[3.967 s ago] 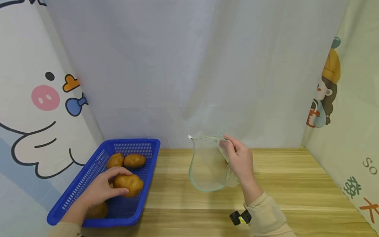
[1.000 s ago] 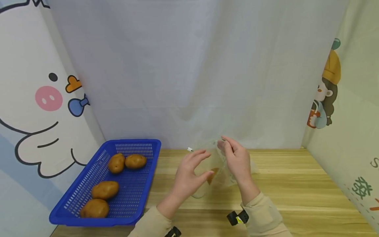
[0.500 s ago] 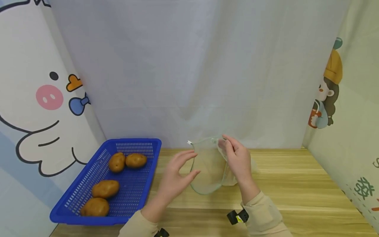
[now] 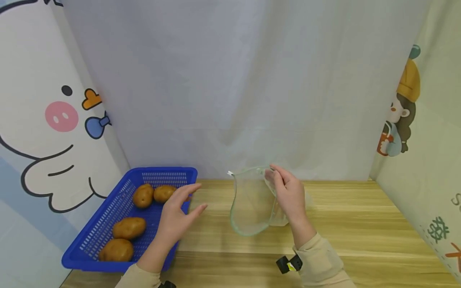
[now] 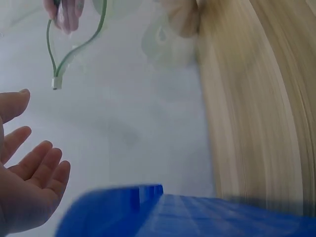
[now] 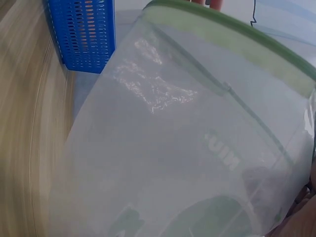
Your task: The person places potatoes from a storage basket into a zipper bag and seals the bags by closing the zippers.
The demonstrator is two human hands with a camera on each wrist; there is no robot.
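Note:
My right hand (image 4: 291, 196) pinches the rim of a clear zip bag (image 4: 252, 204) with a pale green edge, holding its mouth open toward the left. A white slider (image 4: 230, 173) sits at the rim's far left corner. My left hand (image 4: 176, 218), holding nothing, hovers over the right edge of the blue basket (image 4: 169, 169) with thumb and fingers apart. Several brown potatoes (image 4: 129, 228) lie in that basket, two at the back and two at the front left. In the left wrist view a blurred brown rounded shape (image 5: 182, 17) shows through the bag.
Basket and bag are on or above a wood-grain table (image 4: 342, 224). A pale curtain (image 4: 252, 80) hangs at the back, with printed cloth walls to the left and right. Table surface separates basket and bag.
Four seconds ago my left hand gripped a potato in the basket. One second ago it was at the bag's mouth, brown showing beside it. Since then it has moved left, empty; my right hand stays put.

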